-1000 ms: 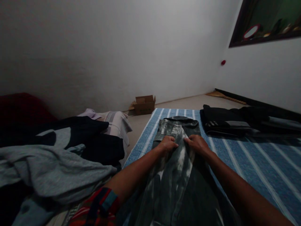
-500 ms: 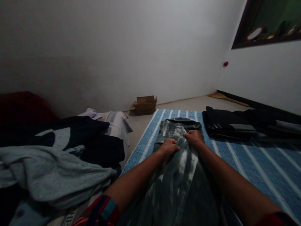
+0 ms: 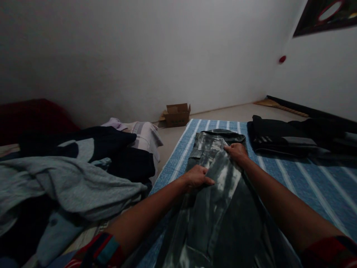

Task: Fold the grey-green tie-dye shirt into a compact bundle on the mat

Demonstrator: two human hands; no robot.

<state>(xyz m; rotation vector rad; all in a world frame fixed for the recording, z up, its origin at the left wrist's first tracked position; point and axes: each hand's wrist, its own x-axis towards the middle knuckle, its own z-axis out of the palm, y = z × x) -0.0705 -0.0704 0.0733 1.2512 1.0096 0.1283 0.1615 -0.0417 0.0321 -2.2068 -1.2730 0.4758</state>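
Note:
A pair of dark grey-green tie-dye trousers point(image 3: 220, 208) lies lengthwise before me on a blue, white-striped cloth point(image 3: 178, 152), the waistband at the far end. My left hand point(image 3: 197, 176) pinches the edge of the upper leg layer, thumb on top and fingers underneath. Farther up, near the waistband, my right hand point(image 3: 236, 152) grips that layer between thumb and fingers. The near end of the trousers runs out of view at the bottom.
Folded black clothes point(image 3: 281, 136) lie on the cloth at right. To the left is a loose heap with a grey garment point(image 3: 83, 186) and navy clothing point(image 3: 128, 163). Against the back wall stands an open cardboard box point(image 3: 177, 116).
My left hand has slid a little nearer to me along the trouser leg, away from the right hand. My right hand keeps its grip near the waistband. The camera view has shifted slightly.

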